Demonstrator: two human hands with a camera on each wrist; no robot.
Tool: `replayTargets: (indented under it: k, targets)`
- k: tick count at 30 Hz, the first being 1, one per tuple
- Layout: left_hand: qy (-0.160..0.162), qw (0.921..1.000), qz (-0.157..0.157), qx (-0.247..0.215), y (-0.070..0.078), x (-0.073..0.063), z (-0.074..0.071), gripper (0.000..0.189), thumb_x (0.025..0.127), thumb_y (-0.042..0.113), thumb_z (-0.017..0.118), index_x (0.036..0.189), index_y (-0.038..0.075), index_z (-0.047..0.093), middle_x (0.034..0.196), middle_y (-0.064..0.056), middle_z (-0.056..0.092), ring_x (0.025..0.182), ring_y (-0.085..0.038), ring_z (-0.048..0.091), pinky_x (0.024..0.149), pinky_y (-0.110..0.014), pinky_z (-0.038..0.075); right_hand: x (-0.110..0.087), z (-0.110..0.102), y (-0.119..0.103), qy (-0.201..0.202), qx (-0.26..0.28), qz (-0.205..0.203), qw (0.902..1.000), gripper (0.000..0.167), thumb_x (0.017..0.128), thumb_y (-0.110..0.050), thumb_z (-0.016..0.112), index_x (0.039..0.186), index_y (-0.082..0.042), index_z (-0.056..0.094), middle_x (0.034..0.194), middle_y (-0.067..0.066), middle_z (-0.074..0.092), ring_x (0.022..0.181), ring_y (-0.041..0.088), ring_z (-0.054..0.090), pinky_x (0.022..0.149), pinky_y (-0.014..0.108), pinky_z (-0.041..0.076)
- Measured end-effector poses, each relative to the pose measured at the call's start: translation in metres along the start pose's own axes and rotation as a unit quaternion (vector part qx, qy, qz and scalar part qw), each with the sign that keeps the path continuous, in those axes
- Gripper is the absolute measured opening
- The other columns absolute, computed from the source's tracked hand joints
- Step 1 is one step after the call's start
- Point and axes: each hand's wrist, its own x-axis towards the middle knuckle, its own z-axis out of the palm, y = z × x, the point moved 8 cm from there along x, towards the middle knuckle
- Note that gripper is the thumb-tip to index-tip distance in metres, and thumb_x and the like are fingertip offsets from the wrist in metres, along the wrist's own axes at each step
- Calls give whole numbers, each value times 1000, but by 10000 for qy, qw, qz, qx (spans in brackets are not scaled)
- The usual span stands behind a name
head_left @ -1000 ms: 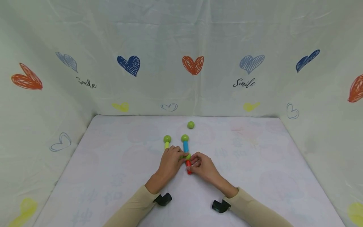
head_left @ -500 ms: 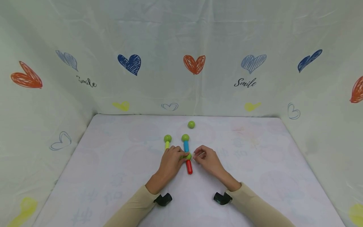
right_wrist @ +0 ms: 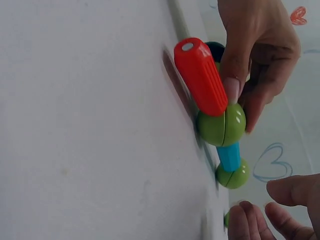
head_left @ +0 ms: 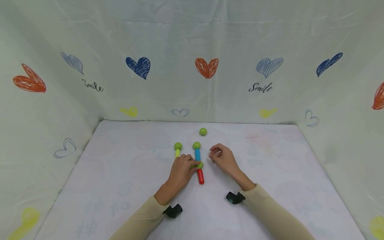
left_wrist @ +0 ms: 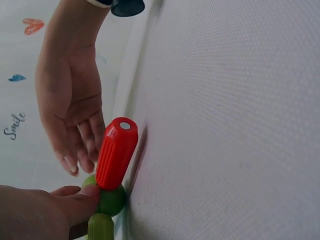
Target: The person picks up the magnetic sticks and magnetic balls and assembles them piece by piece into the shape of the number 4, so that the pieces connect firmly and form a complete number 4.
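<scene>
My left hand [head_left: 180, 170] pinches a green ball [right_wrist: 220, 125] between thumb and fingers, low over the table. From this ball a red ribbed rod [head_left: 200, 176] points toward me, with a pale metal spot on its free end. A blue rod [head_left: 197, 154] runs away from it to a second green ball [head_left: 196, 145]. A light green rod [left_wrist: 101, 227] meets the held ball on its left side. Farther left, a yellow-green rod [head_left: 177, 153] ends in another green ball [head_left: 178, 146]; my left hand hides its near end. My right hand [head_left: 225, 161], fingers loosely bent, holds nothing, right of the blue rod.
A loose green ball [head_left: 203, 131] lies near the far edge of the white table [head_left: 264, 206]. Behind it rises a pale curtain [head_left: 168, 40] printed with hearts, which also hangs along both sides. Dark wrist cameras [head_left: 174, 211] sit at both sleeves.
My right hand has let go of the red rod and moved away, up and to the right. The left hand keeps its hold on the green ball, and the rods stay in place.
</scene>
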Motion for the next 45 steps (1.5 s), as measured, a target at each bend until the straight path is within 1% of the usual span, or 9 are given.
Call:
replayTargets:
  k: [11,16,18,26,35,40,45]
  targets:
    - [49,10000,32,-71,0,0,0,30,84,16,90,113,14,84,91,2,69,86,-17,59,75,-30,45,26,-13,1,155,-140,-49,9998,20,95,1,75,113,4,68,102,18,72,81,24,71,68,24,56]
    - [45,9999,30,-96,-1,1,0,30,84,16,90,113,14,84,92,2,70,87,-16,59,75,-30,45,36,-14,5,178,-90,-32,9998,20,95,1,73,114,4,68,103,19,72,82,24,71,68,25,56]
    - [49,9999,29,-108,-1,1,0,30,84,16,90,113,14,84,92,2,70,87,-16,59,75,-29,45,41,-13,7,186,-146,8,9997,21,96,-1,73,115,3,67,104,19,71,83,24,70,69,24,55]
    - [55,9998,2,-169,-1,0,0,29,84,15,90,113,14,84,93,2,70,87,-16,59,75,-29,45,54,-16,7,271,-251,-8,9993,22,96,-2,72,117,4,66,108,22,71,88,31,71,71,29,58]
    - [48,9999,-23,-161,-2,0,0,29,84,15,90,113,14,84,94,2,70,87,-17,59,75,-29,45,68,-12,10,189,-344,65,9992,29,97,-4,71,125,4,65,114,22,70,97,35,72,79,37,61]
    - [38,9999,-34,-160,-3,0,-1,29,85,16,89,113,14,84,93,1,70,87,-17,59,75,-29,45,76,-10,13,116,-413,126,9990,37,98,-5,71,132,4,60,118,23,69,99,36,73,80,38,61]
    - [81,9998,26,-205,-3,0,-1,29,85,15,89,113,14,84,94,1,70,88,-18,61,74,-29,46,81,-7,13,47,-428,235,9988,42,97,-5,71,137,4,58,118,24,68,101,36,72,80,38,61]
